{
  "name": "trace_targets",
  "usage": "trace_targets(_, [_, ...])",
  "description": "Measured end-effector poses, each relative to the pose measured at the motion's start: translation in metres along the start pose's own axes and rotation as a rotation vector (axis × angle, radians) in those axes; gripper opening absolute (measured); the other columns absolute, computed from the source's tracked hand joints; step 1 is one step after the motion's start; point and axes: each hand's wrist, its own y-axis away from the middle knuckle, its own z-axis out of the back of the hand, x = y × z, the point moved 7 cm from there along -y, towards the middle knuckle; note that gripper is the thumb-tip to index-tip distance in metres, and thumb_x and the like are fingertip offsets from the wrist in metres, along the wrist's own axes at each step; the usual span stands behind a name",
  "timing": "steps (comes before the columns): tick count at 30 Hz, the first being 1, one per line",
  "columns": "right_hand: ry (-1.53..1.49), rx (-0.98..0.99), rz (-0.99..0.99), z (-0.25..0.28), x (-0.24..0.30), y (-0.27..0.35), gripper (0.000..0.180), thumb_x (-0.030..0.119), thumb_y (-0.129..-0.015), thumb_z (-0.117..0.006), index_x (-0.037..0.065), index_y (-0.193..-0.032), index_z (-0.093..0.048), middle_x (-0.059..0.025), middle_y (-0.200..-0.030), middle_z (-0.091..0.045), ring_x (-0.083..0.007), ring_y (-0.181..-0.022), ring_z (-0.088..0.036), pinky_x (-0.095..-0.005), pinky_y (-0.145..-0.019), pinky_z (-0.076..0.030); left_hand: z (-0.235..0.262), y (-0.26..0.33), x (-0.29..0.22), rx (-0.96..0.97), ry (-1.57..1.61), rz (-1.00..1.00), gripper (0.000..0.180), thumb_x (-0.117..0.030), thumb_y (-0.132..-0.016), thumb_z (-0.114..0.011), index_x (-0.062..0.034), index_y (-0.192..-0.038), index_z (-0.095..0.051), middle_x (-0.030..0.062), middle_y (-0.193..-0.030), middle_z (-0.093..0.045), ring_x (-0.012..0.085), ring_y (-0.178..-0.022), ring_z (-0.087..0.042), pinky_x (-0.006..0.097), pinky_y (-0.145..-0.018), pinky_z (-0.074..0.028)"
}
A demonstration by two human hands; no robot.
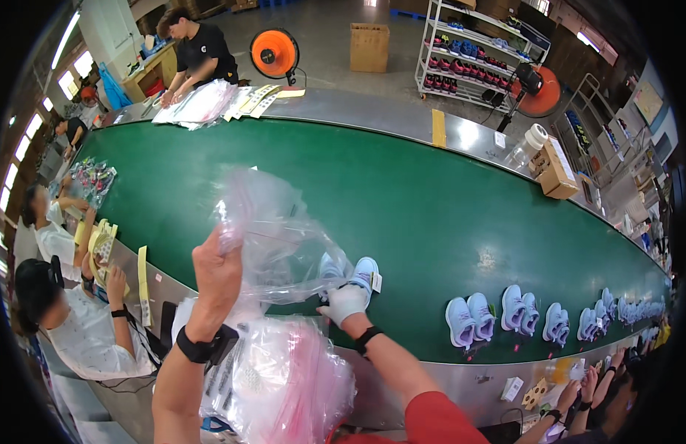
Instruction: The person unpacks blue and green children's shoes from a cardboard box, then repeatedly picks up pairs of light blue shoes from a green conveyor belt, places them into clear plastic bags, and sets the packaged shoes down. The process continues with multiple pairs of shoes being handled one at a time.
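My left hand [215, 274] is raised over the belt, its fingers closed around the edge of a clear plastic bag [272, 248]. The bag hangs open toward the right, its film reaching over one shoe of a pair of light blue sneakers [366, 274]. My right hand [347, 302], in a pale glove, grips the sneakers at their near end; its fingertips are partly hidden. A white tag [377, 282] hangs from the right shoe. Below my hands lies a pile of clear bags with pink edges [306, 370].
More light blue sneakers [461, 323] stand in pairs along the near right side of the green conveyor belt [431, 200]. Co-workers sit at the left and lower right; another person [202, 52] stands across the belt. A bottle [522, 148] and a cardboard box [556, 170] rest on the far ledge.
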Motion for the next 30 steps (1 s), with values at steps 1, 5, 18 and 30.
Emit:
trace_targets(1, [0.062,-0.017,-0.033,-0.007,0.008,-0.003,0.042,0.048,-0.073,-0.066,0.013,-0.096,-0.064,-0.0182,-0.092,-0.063,-0.0316,-0.084,-0.062,-0.0435,-0.067,-0.048,0.007,0.001,0.01,-0.018,0.024,0.013,0.015,-0.007,-0.088,-0.056,0.0032,-0.097,-0.061,-0.0056,-0.067,-0.048,0.0045,-0.065,-0.039,0.023,-0.056,-0.034])
trace_targets(5, [0.006,-0.208,0.012,0.007,-0.02,0.024,0.036,0.044,-0.075,-0.064,0.012,-0.093,-0.064,-0.0183,-0.099,-0.059,-0.0336,-0.093,-0.058,-0.0446,-0.07,-0.047,0.023,0.009,0.055,-0.038,0.096,0.176,0.014,-0.008,-0.088,-0.055,0.0041,-0.094,-0.06,-0.0033,-0.07,-0.052,0.0053,-0.067,-0.042,0.023,-0.059,-0.037])
trace_targets(18, [-1.783,-0.431,0.37,0.218,-0.065,0.22,0.066,0.049,-0.082,-0.061,-0.008,-0.114,-0.052,-0.015,-0.109,-0.061,-0.0179,-0.094,-0.062,-0.0307,-0.083,-0.051,-0.082,0.054,-0.054,0.216,0.294,0.117,0.018,-0.011,-0.087,-0.053,0.0004,-0.098,-0.062,0.0053,-0.071,-0.06,0.0091,-0.066,-0.049,0.027,-0.059,-0.042])
trace_targets(30, [0.345,-0.321,0.525,0.146,-0.017,0.257,0.033,0.029,-0.073,-0.06,0.007,-0.098,-0.06,-0.0166,-0.09,-0.062,-0.0269,-0.089,-0.059,-0.0398,-0.077,-0.045,-0.193,0.13,-0.173,0.448,0.27,-0.11,0.025,-0.015,-0.082,-0.055,-0.0047,-0.103,-0.06,0.023,-0.072,-0.061,0.0388,-0.065,-0.06,0.045,-0.057,-0.048])
